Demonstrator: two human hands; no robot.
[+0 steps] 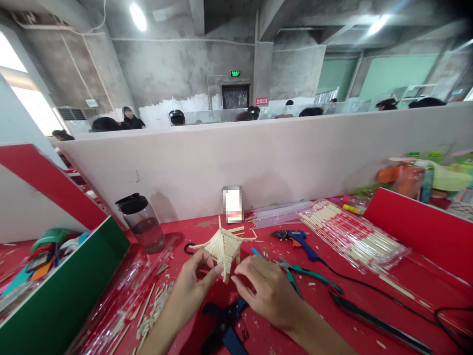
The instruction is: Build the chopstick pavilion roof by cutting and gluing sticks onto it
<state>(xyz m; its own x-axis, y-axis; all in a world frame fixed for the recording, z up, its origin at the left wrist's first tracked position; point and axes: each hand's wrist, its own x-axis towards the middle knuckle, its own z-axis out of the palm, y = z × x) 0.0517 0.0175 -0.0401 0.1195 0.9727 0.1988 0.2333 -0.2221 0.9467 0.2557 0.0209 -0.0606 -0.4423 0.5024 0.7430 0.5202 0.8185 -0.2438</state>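
A small model roof made of pale wooden sticks point(224, 246) stands on the red table point(332, 315) in front of me. My left hand point(194, 281) pinches the lower front edge of the stick model with thumb and forefinger. My right hand point(264, 291) has its fingers curled together at the model's right lower side, touching it. What the right fingertips hold, if anything, is hidden.
A blue glue gun point(297, 240) with a black cord lies right of the model, teal-handled pliers point(299, 273) beside my right hand. Black-and-blue cutters point(223, 325) lie near my wrists. Wrapped chopsticks point(351, 236) lie at right, a dark-lidded jar point(142, 222) at left, cut stick pieces point(148, 315) in front of it.
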